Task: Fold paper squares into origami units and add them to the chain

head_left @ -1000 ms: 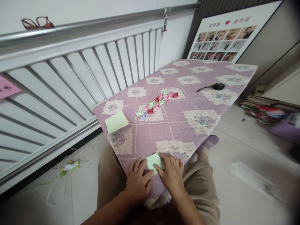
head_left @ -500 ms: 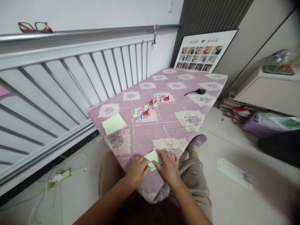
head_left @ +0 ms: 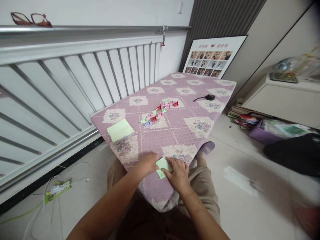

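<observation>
A light green square of folded paper [head_left: 163, 166] lies near the front corner of the cloth-covered table. My left hand [head_left: 148, 163] is closed at its left edge, with the fingertips partly hidden. On the other side, my right hand [head_left: 178, 175] grips the paper, thumb on top and fingers bent along the right edge. Farther up the cloth, several small folded paper pieces [head_left: 160, 113] in green, pink, red and lilac stand in two slanting rows. A stack of pale green paper sheets [head_left: 120, 130] sits at the table's left side.
A flowered purple cloth [head_left: 172, 135] covers the table. Towards its far right lies a black object with a thin tail [head_left: 210, 97]. A white radiator [head_left: 105, 73] runs along the left, with eyeglasses [head_left: 31, 20] above. On the floor lies a power strip [head_left: 58, 190].
My left hand has shifted up along the paper's left edge and turned. My right hand stays on the paper at its right side. The view has moved slightly.
</observation>
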`<state>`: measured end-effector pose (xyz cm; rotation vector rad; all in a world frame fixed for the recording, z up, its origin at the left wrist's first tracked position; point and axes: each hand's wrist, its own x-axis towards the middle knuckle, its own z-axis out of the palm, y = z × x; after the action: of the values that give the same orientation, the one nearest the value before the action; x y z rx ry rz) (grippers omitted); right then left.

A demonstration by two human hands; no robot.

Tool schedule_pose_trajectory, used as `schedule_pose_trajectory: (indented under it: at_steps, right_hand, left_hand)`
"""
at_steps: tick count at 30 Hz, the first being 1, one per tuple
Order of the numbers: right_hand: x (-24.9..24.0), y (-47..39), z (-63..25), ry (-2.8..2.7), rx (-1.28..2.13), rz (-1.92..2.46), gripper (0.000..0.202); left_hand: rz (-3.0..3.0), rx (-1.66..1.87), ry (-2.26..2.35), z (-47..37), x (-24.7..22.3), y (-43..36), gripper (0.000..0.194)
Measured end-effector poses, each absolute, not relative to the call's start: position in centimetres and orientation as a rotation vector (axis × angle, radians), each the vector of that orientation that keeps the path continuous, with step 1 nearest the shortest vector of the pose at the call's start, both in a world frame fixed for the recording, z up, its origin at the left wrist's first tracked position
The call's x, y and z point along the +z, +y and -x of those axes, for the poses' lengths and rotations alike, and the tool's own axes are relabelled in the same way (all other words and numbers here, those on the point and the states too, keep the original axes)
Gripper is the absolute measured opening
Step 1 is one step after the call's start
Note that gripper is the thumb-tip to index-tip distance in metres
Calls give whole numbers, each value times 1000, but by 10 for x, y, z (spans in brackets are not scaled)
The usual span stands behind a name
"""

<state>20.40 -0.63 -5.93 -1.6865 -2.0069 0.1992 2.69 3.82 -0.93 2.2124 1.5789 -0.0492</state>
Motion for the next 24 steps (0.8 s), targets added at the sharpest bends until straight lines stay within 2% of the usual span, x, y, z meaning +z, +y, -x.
schedule_pose_trajectory:
  at_steps: [8,17,24]
  right_hand:
    - [-60,-7,-204,-2007,240,1671,38]
    - [-62,-7,-205,-1991,243,1670,37]
    - [-62,-7,-205,-1981,266,1664,39]
  left_hand:
    - [-2229,-146,1553,-29,-2,46,31]
    - [-2259,-24,1578,-28,-8,33,25]
    - [-2191,-3,1591,-26,-13,35,36]
